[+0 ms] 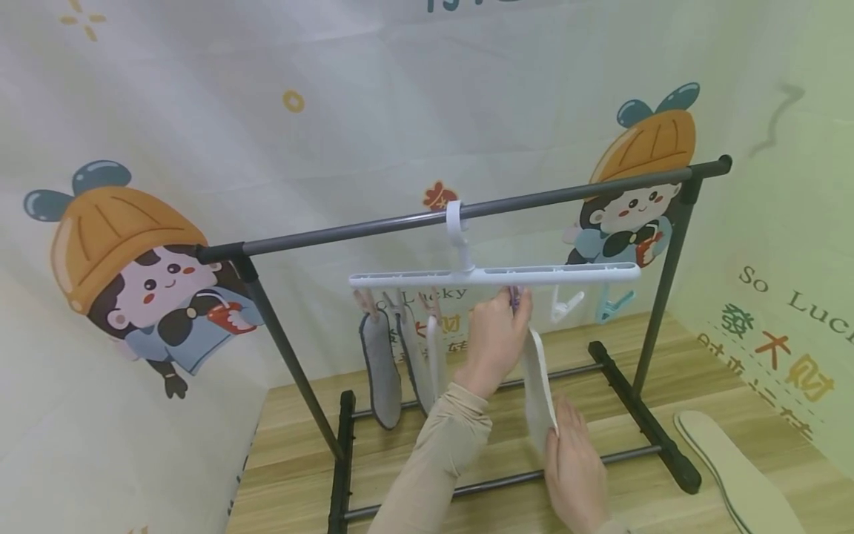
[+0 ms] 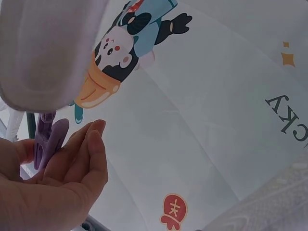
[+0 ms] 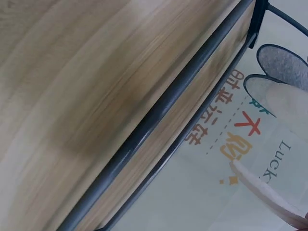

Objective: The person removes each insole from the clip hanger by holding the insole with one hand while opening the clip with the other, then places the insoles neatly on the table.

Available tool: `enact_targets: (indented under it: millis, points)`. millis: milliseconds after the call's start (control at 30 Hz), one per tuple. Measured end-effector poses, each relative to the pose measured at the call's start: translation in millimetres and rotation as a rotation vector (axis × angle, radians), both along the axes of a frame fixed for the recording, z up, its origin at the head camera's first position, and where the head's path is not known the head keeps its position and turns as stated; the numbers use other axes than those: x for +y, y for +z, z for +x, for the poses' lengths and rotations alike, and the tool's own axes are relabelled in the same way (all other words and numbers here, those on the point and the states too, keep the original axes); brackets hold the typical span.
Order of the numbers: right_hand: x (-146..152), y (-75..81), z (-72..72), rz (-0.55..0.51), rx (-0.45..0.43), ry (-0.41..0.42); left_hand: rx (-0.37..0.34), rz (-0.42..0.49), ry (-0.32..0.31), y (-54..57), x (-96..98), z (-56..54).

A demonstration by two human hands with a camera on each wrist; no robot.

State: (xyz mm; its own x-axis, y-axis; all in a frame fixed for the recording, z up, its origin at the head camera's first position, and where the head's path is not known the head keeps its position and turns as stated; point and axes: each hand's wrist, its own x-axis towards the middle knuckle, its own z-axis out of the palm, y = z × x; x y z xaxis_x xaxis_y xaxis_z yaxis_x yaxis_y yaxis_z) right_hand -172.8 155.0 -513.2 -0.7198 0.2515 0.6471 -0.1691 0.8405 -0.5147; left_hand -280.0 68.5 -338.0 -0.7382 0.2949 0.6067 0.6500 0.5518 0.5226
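A white hanger (image 1: 494, 277) hooks over a dark rail, with small clips along its underside. My left hand (image 1: 497, 337) pinches a purple clip (image 2: 48, 142) just below the bar, thumb on one side and fingers on the other. Beneath that clip a white insole (image 1: 537, 389) stands nearly vertical, its rounded end close to the clip in the left wrist view. Near the insole's lower end, my right hand (image 1: 576, 467) holds it between thumb and fingers. On the hanger's left half hang a grey insole (image 1: 382, 371), a second one (image 1: 412, 356) and a white one (image 1: 437, 360).
The dark rack (image 1: 347, 231) stands on a wood-grain surface (image 1: 300, 423), with crossbars low down. A white clip (image 1: 565, 304) and a blue clip (image 1: 615, 304) dangle from the hanger's right half. Pale insoles (image 1: 737, 475) lie at right. A printed cloth (image 1: 373, 148) hangs behind.
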Motion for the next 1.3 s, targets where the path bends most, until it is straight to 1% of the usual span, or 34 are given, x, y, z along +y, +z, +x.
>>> enact_targets:
  millis: [133,233,367,467,567,600,700,767,900,1000,1100,1200,1300]
  points:
    - [10.5,0.3,8.7,-0.034,-0.036,0.006,-0.012,0.003,-0.009,-1.3,0.2,0.4]
    - [24.3,2.6,15.3,-0.066,-0.096,0.005,-0.013,0.003,-0.018,-2.2,0.2,0.9]
    - [48.9,6.1,24.3,-0.128,-0.228,-0.019,-0.024,0.038,-0.039,-3.8,-0.6,0.7]
    - [68.4,7.2,29.4,-0.137,-0.320,-0.068,-0.026,0.067,-0.041,-5.4,-1.7,-0.2]
    - [86.3,6.2,32.5,-0.131,-0.335,-0.107,-0.039,0.077,-0.038,-8.3,-3.1,-1.2]
    - [91.4,5.5,33.2,-0.127,-0.323,-0.123,-0.050,0.082,-0.044,-9.4,-3.5,-1.3]
    - [103.4,3.5,34.6,-0.149,-0.310,-0.140,-0.106,0.090,-0.064,-13.6,-5.0,-0.5]
    - [108.2,2.8,35.2,-0.172,-0.340,-0.154,-0.141,0.090,-0.081,-16.6,-6.1,1.2]
    - [113.5,1.4,35.8,-0.188,-0.401,-0.169,-0.190,0.084,-0.109,-21.6,-9.6,7.6]
    - [117.9,-0.2,36.9,-0.180,-0.428,-0.188,-0.178,0.068,-0.110,-23.4,-13.5,15.7]
    - [126.2,-0.8,38.4,-0.171,-0.460,-0.213,-0.167,0.056,-0.110,-25.0,-20.2,26.1]
    - [137.5,-1.2,40.5,-0.170,-0.484,-0.235,-0.182,0.061,-0.114,-27.1,-29.9,36.5]
    - [149.4,-2.3,42.6,-0.175,-0.506,-0.266,-0.202,0.075,-0.115,-30.2,-41.1,44.0]
